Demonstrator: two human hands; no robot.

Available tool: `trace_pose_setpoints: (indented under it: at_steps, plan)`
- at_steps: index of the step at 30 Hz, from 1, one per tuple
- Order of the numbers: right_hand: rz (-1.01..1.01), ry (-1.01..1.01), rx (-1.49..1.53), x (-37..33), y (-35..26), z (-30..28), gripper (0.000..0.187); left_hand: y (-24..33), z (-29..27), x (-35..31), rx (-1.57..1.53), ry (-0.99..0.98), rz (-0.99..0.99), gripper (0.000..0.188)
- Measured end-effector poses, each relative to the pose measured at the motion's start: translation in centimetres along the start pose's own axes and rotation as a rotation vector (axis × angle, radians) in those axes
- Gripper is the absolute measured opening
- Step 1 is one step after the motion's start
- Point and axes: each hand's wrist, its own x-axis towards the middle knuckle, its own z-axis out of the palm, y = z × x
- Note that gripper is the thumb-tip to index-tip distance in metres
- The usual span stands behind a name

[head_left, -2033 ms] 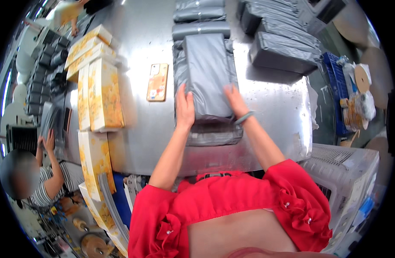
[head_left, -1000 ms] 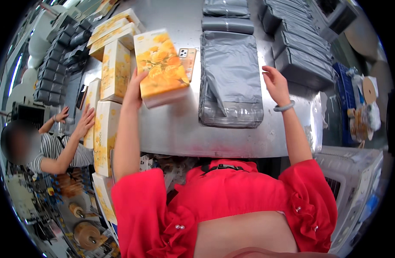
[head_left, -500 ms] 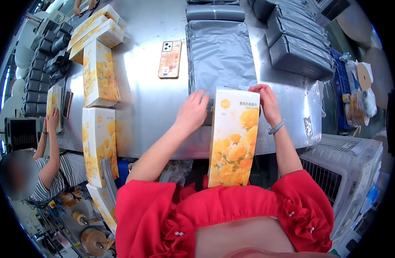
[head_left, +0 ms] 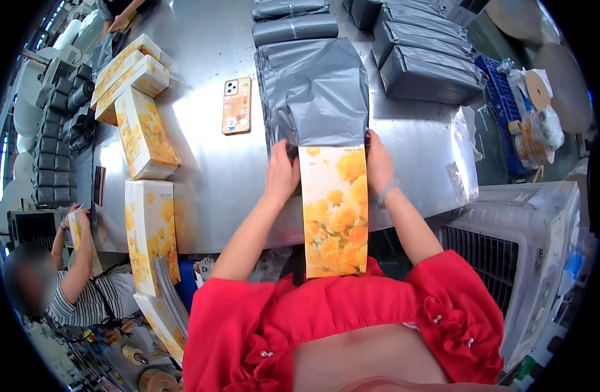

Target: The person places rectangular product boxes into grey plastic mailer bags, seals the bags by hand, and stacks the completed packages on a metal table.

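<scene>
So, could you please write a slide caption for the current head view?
Left hand and right hand at the mouth of a grey bag that covers the far end of a flowered box.

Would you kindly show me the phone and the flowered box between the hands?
Phone [head_left: 237,107], head view: middle of its patterned back.
Flowered box [head_left: 334,212], head view: middle of its exposed upper face.

Shiny metal table [head_left: 211,183], seemingly grey floor [head_left: 497,155]

Left hand [head_left: 283,173], right hand [head_left: 379,162] apart, both forward, seemingly half-curled.
</scene>
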Motion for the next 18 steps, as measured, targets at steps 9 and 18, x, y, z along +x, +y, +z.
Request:
trace_pose_setpoints:
  at_steps: [9,18]
  plan:
    - [-0.377,-0.685,-0.331,-11.3,0.4,-8.3,0.012,0.6,-5.5,-13.1,0.354,-0.791,0.233,0.019]
    - [0.289,-0.535,0.069,-5.8,1.9,-7.4,0.017,5.0,-6.1,-8.0,0.436,-0.404,0.031,0.029]
